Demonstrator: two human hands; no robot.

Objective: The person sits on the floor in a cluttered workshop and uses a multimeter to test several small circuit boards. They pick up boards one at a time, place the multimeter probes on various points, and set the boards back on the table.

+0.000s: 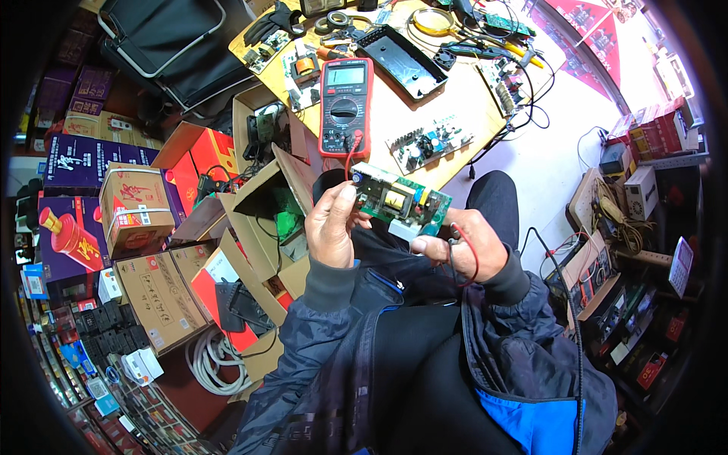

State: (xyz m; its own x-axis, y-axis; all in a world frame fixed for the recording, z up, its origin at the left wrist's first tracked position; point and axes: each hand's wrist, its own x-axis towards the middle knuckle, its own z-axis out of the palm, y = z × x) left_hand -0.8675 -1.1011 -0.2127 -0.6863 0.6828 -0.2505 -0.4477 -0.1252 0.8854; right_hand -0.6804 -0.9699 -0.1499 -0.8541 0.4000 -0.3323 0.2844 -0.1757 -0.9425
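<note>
Cluttered yellow worktable (476, 95) stood ahead, a red digital multimeter (346, 114) lying on it | green circuit board (402, 201) was held up just nearer than the multimeter | left hand (332, 220): thumb and fingers pinched the board's left end | right hand (474, 244): at its right end, red wire (476, 258) looping across, fingertips partly hidden, could not tell their grip
</note>
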